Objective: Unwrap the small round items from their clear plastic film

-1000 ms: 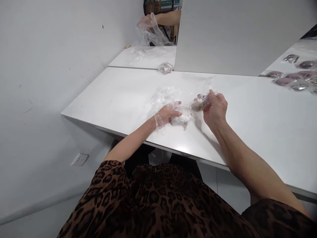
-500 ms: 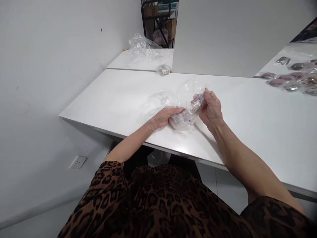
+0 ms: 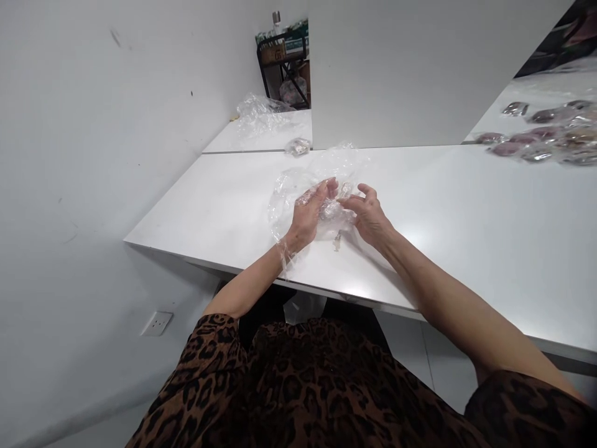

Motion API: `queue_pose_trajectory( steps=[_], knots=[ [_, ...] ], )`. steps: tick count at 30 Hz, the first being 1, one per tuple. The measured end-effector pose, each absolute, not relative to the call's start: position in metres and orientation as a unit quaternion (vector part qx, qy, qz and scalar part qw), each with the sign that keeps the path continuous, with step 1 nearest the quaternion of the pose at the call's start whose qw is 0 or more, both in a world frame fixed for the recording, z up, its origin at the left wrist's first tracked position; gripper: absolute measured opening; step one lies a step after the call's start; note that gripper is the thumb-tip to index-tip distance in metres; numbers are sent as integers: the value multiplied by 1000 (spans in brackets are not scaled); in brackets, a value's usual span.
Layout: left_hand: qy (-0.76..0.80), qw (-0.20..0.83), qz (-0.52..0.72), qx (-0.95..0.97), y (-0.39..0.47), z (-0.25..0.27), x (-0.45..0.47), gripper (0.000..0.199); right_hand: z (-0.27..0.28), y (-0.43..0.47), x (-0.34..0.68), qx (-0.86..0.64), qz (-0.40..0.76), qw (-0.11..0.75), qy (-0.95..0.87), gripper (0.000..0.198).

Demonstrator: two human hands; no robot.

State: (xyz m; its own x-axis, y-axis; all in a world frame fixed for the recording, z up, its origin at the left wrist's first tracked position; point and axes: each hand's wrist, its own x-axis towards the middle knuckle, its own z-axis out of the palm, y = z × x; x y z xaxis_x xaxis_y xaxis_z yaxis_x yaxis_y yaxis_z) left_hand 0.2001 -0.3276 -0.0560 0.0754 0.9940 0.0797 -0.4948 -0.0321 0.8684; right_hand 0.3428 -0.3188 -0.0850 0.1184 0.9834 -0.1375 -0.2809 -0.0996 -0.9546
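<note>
Where a panel rises behind the white table, beside a scuffed wall, the left hand grips clear film bunched over the tabletop; the right hand touches it, whether pinching I cannot tell. Far right, clear wraps hold pinkish and brown pieces.

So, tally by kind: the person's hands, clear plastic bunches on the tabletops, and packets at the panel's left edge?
Left hand and right hand: 2
Near plastic bunch and far plastic bunch: 2
Wrapped packet: 1
Total: 5
</note>
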Motion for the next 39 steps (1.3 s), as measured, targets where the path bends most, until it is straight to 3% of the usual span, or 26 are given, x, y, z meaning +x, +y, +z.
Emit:
queue_pose_trajectory(
  steps=[8, 14, 19, 22, 24, 28, 31, 33, 36, 39],
  knots=[
    [344, 580, 580, 458, -315, -35, 185, 25, -74, -319, 341, -429, 621, 581, -306, 77],
    [433, 459, 542, 555, -318, -51, 160, 28, -85, -298, 357, -394, 511, 703, -298, 72],
    [452, 460, 503, 575, -320, -64, 113, 34, -88, -274, 388, -394, 420, 761, -299, 59],
    [498, 514, 491, 496, -320, -54, 79, 40, -81, -273, 393, -396, 450, 763, -244, 59],
    [566, 534, 499, 381, -315, -41, 55, 32, -75, -277, 388, -395, 490, 748, -211, 59],
    [646, 402, 600, 246, -302, -14, 20, 18, -68, -291, 371, -402, 560, 692, -214, 59],
    [574, 294, 654, 395, -306, 0, 33, 44, -66, -302, 362, -401, 594, 649, -254, 58],
    [515, 293, 613, 522, -314, 1, 60, 72, -65, -310, 358, -395, 613, 622, -285, 56],
    [488, 378, 489, 616, -323, -9, 109, 98, -59, -320, 356, -369, 645, 583, -328, 56],
    [501, 515, 350, 601, -320, -25, 138, 86, -55, -324, 356, -340, 668, 565, -346, 55]
  ],
)
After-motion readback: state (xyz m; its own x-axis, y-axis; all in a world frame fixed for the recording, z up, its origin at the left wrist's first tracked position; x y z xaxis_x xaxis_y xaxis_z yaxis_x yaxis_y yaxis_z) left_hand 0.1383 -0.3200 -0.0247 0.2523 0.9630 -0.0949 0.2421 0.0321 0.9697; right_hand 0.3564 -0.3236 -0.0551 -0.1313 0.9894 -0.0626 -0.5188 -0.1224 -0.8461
